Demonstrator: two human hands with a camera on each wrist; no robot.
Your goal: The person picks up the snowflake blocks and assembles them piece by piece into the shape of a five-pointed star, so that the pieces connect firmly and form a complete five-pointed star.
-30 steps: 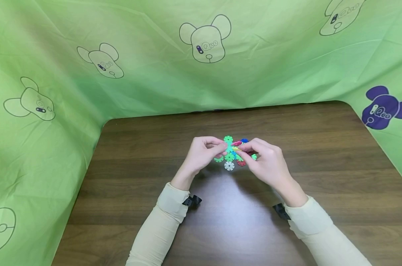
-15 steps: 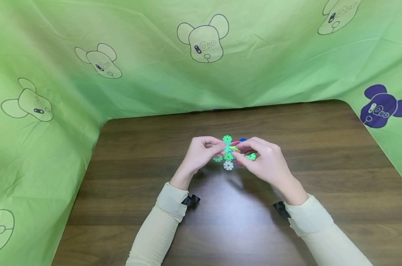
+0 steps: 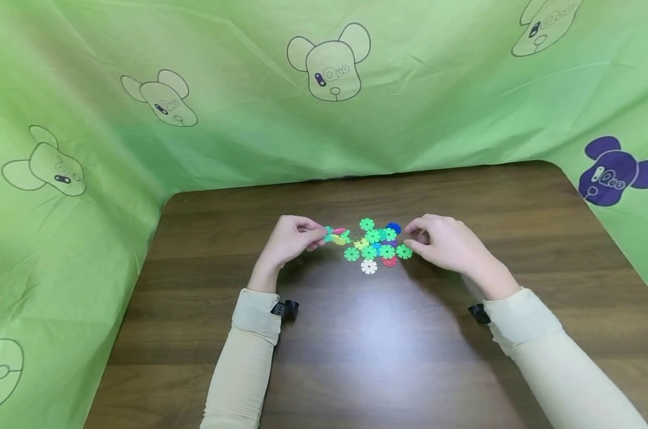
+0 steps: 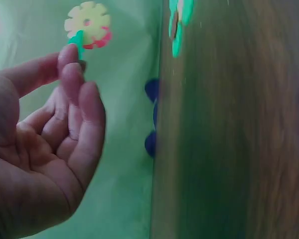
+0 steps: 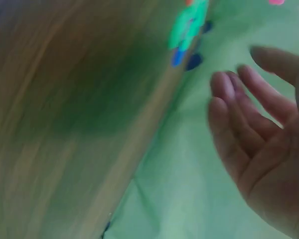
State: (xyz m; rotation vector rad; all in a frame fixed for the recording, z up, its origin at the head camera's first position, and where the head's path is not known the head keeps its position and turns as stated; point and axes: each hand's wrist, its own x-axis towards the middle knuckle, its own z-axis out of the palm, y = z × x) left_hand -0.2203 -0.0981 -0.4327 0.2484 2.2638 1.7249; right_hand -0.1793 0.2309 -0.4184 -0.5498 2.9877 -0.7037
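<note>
My left hand pinches a small joined piece of notched plastic discs. A yellow disc and a pink disc on it show in the left wrist view, with a green disc edge-on at the fingertips. My right hand hovers at the right of the loose discs, fingers relaxed and holding nothing; the right wrist view shows its palm bare. Between the hands lie several loose discs, among them green discs, a white disc, a red disc and a blue disc.
The brown wooden table has rounded far corners. Green cloth printed with bear heads hangs behind it and along the sides. A black band is on the left wrist, another black band on the right.
Both hands were together over the discs. The left has moved left with the joined discs; the right has let go and drawn back to the right, uncovering the loose discs.
</note>
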